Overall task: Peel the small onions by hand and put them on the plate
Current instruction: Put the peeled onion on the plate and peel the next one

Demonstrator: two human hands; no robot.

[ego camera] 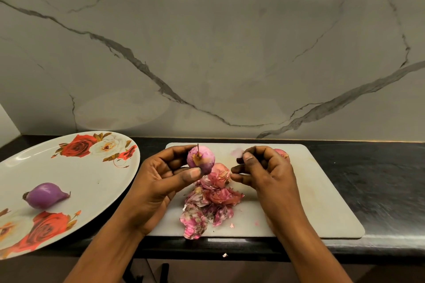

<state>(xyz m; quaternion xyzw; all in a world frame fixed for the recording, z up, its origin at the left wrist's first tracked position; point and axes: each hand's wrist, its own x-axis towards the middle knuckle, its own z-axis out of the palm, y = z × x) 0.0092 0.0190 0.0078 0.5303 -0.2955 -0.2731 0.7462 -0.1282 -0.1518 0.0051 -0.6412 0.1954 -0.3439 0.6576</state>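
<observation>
One peeled onion (pixel 46 195) lies on the plate (pixel 92 179); the left hand (pixel 161 181) grips a partly skinned onion (pixel 201 159), the right hand (pixel 262 167) is curled, contents indiscernible, and an unpeeled onion (pixel 220 173) waits on the cutting board (pixel 322 190).

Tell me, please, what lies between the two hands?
In the head view, an unpeeled onion and loose peels lie between the left hand and right hand.
</observation>
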